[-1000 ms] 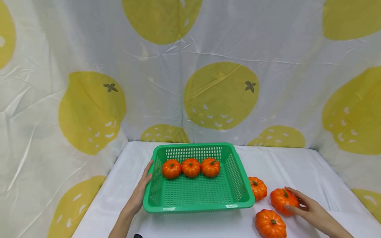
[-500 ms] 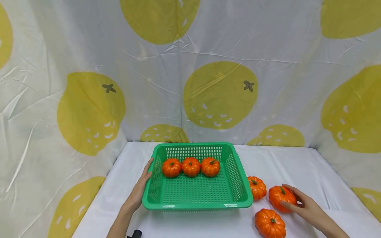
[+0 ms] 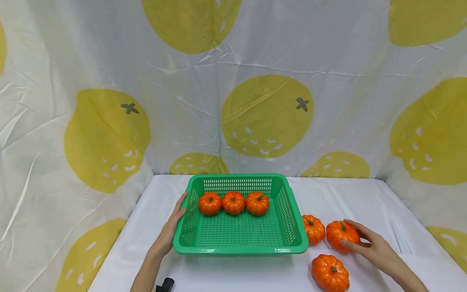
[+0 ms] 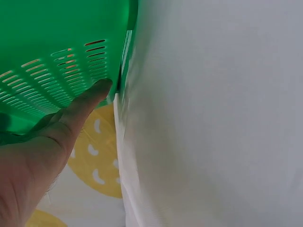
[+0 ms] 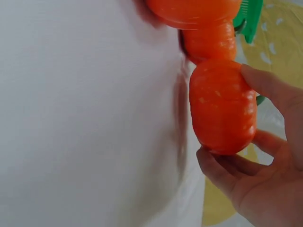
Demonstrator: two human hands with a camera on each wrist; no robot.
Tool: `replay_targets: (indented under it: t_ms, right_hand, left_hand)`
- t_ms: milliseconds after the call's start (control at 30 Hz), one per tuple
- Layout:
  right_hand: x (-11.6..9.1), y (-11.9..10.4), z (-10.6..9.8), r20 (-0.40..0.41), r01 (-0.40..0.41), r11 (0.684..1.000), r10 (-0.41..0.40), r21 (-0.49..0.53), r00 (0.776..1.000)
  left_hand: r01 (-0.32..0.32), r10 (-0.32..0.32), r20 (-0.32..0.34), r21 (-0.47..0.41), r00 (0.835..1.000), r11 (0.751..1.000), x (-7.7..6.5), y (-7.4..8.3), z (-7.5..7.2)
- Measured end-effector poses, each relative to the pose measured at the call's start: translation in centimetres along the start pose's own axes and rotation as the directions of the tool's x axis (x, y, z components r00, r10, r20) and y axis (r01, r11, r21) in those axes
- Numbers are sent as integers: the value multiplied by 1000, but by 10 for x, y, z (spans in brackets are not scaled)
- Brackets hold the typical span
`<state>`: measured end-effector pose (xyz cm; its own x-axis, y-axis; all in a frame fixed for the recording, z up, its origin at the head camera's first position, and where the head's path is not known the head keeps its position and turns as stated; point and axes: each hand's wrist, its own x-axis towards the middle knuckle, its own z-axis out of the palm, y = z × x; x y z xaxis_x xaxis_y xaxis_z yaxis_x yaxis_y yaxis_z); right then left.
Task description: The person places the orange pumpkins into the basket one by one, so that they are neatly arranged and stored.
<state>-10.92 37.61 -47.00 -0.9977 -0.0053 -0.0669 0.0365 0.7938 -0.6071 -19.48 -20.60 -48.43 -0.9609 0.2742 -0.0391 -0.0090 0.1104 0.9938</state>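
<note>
My left hand (image 3: 168, 233) lies along the left side of a green plastic basket (image 3: 240, 250). In the left wrist view its extended fingers (image 4: 80, 111) press the slotted outer wall. Three small orange pumpkins (image 3: 234, 203) sit in a row at the basket's back. My right hand (image 3: 375, 248) grips another orange pumpkin (image 3: 337, 234) between thumb and fingers, to the right of the basket. The right wrist view shows this pumpkin (image 5: 222, 109) on its side relative to the camera, thumb on one face and fingertips on the opposite one.
One loose pumpkin (image 3: 313, 230) stands close against the basket's right side. A further one (image 3: 330, 272) sits nearer the front edge. White cloth (image 3: 233, 278) covers the table, and lemon-print curtains (image 3: 182, 105) enclose its back and sides. A black object (image 3: 168, 284) shows by the left forearm.
My right hand and its pumpkin have shifted slightly left and away from me, closer to the pumpkin beside the basket. The left hand stays at the basket's side. The head view has turned slightly.
</note>
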Motion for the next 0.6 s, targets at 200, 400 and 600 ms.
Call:
replay_targets:
  t_ms: [200,400,600]
  right_hand:
    - [13,-20,-13,-42,29,1000,-29,6,999]
    - [28,-38,-28,-59,57,998,-55,22,997]
    - [45,-57,-34,-57,101,993,-98,58,994]
  left_hand:
    - [-10,10,12,-26,1000,1000,0,2,1]
    - [-8,8,8,-19,1000,1000,-1,1,1]
    - [-12,12,2,-18,1000,1000,-1,0,2]
